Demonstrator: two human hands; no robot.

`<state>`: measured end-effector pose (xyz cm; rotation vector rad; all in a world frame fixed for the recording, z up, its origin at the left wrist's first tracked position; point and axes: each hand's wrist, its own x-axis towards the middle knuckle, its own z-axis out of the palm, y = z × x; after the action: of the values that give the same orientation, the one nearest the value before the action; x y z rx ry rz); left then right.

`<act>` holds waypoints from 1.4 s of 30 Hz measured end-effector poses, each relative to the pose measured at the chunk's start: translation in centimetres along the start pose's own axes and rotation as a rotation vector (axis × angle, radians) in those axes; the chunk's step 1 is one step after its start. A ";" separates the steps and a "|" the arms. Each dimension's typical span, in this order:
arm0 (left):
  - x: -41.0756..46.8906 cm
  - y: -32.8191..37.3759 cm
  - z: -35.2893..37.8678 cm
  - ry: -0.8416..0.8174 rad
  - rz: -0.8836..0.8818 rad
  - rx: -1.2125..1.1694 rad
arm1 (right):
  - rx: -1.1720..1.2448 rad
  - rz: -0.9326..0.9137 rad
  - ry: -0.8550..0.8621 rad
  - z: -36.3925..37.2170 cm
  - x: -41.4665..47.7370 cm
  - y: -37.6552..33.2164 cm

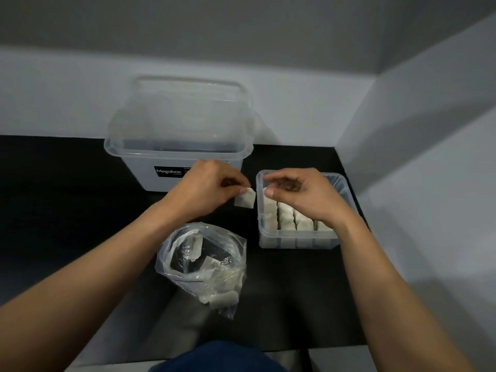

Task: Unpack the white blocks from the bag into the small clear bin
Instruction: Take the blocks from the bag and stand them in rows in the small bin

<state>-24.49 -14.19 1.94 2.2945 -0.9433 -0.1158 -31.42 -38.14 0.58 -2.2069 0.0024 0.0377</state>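
**One block held at the bin's left rim**

I see a white block [244, 199] pinched by the left hand [206, 187], just outside the left rim of the small clear bin [298, 241], which holds rows of blocks. The right hand [303, 196] hovers over the bin, fingers loosely curled, gripping nothing I can see. The bin sits close to the right wall [416, 170]. The bag [230, 267] lies near the black tabletop's [67, 210] front edge. Behind it, a larger clear box [214, 173] reads "Megabox".
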 end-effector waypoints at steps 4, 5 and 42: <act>2.7 2.3 1.6 0.015 0.042 -0.035 | -0.134 -0.072 0.036 -1.2 -0.8 -0.5; 3.1 2.7 2.0 0.026 0.039 -0.056 | -0.124 -0.070 0.053 -1.4 -1.0 -0.3; -2.8 -4.6 3.8 -0.035 -0.210 0.099 | -0.306 0.210 0.204 2.4 -1.7 2.0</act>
<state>-24.99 -11.92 -4.26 2.4868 -0.7380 -0.2032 -33.20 -37.43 -2.42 -2.4987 0.3640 -0.0748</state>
